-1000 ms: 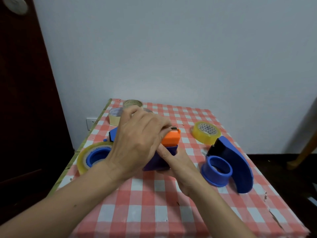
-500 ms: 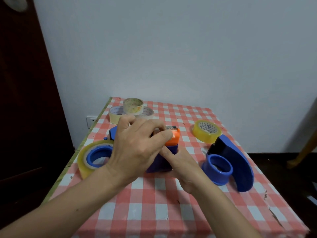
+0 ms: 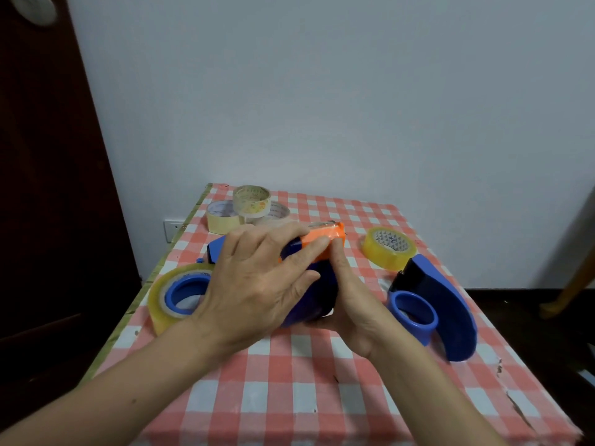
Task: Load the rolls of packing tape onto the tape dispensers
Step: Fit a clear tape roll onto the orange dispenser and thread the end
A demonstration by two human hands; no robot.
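Table [image 3: 289, 397], red-checked cloth. Left edge: tape roll on blue dispenser [image 3: 180, 292]. Far left corner: three rolls [image 3: 248, 207]. Right edge: yellow roll [image 3: 388, 247], empty blue dispenser [image 3: 441, 304].

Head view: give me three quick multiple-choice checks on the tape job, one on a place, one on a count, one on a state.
1. Where is the loose yellow tape roll?
A. stacked on the far rolls
B. flat on the cloth, just beyond the empty blue dispenser
C. in the right hand

2. How many rolls sit in the far cluster by the table's back left corner?
A. one
B. three
C. five

3. What is the state of the blue dispenser with the orange head?
A. lying untouched
B. held by both hands
C. hanging from the wall

Answers: 1 B, it lies on the checks just past that dispenser. 2 B, two lie flat with one on top. 3 B, the left hand covers it and the right hand grips it from below.
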